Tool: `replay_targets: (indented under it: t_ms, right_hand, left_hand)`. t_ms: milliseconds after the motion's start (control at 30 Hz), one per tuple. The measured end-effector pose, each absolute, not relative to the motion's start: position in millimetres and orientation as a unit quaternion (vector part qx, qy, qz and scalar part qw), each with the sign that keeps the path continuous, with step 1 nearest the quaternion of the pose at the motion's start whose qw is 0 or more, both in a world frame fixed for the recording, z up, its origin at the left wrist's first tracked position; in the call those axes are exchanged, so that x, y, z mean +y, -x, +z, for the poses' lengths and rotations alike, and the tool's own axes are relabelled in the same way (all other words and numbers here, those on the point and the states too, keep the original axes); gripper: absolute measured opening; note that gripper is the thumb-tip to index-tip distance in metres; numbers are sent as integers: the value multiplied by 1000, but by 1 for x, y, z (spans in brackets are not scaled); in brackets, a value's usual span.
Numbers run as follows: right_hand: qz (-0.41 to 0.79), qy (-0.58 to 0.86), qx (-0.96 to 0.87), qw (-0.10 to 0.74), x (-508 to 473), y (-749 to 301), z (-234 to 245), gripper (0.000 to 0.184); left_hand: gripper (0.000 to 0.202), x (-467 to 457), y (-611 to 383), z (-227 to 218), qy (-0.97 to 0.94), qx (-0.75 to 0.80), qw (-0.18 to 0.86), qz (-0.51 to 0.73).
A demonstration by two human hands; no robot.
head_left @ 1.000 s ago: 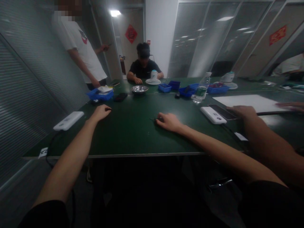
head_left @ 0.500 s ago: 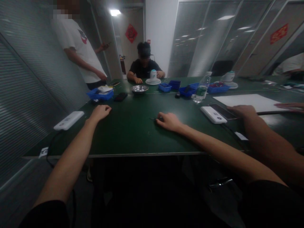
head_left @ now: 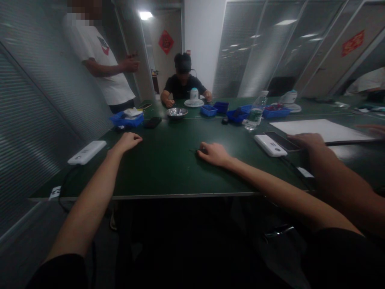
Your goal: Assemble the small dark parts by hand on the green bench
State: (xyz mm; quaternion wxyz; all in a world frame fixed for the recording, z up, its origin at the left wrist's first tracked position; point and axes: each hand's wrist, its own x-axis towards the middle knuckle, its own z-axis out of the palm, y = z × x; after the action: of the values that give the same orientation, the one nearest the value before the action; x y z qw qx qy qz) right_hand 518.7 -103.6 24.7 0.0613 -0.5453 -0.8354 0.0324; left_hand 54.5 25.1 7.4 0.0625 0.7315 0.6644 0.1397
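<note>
On the left of the green table (head_left: 162, 172) rests my left hand (head_left: 128, 141), fingers curled and pressed together; whatever is between them, if anything, is hidden. My right hand (head_left: 215, 154) lies on the tabletop at the middle, closed round a small dark-handled tool (head_left: 203, 151). A thin shaft sticks out of it to the left, too fine to identify. Nearest to my left hand are a black phone (head_left: 152, 122) and a white power bank (head_left: 87, 152) with a cable.
Ahead stand a metal bowl (head_left: 177, 113), a blue basket (head_left: 128, 119), small blue trays (head_left: 208, 110), a white fan (head_left: 194, 102) and a water bottle (head_left: 256, 112). At right lie another power bank (head_left: 270, 145), a large phone (head_left: 282, 140), a white board (head_left: 323, 130) and a co-worker's arm (head_left: 337, 168).
My two hands have stayed in place. The standing person has raised a lowered hand to meet the other. At far right, a co-worker's hand has drawn back along the white board.
</note>
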Motion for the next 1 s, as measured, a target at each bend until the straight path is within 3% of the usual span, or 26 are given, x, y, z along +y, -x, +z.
replay_targets:
  t_ms: [1000]
  right_hand:
    - [37, 542, -838, 61, -102, -520, 25, 44]
  left_hand:
    - [33, 37, -22, -6, -627, 741, 111, 216]
